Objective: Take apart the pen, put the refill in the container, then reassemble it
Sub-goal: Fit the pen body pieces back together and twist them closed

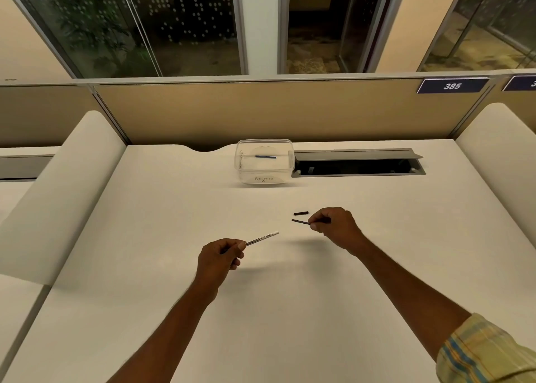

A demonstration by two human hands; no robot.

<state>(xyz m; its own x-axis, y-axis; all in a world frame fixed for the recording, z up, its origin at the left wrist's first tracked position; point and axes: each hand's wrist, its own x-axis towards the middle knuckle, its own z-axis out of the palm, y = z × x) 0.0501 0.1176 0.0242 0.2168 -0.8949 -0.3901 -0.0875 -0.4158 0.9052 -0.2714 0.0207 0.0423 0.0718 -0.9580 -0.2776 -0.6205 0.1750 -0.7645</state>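
Note:
My left hand [222,256] grips a white marker barrel [262,238] with black lettering, its open end pointing up and right. My right hand [333,223] pinches a thin dark part [300,222] that sticks out to the left, a short gap from the barrel's end. A small black piece [300,213] lies on the desk just above my right hand's fingers. At the back of the desk stands a clear plastic container [263,176] with a handwritten label, and a dark blue refill [265,157] lies inside it.
A grey cable tray [358,163] with its lid raised sits right of the container. Beige partition panels close off the back, and padded dividers [66,191] flank the desk on both sides. A number plate reading 385 [452,86] hangs on the partition.

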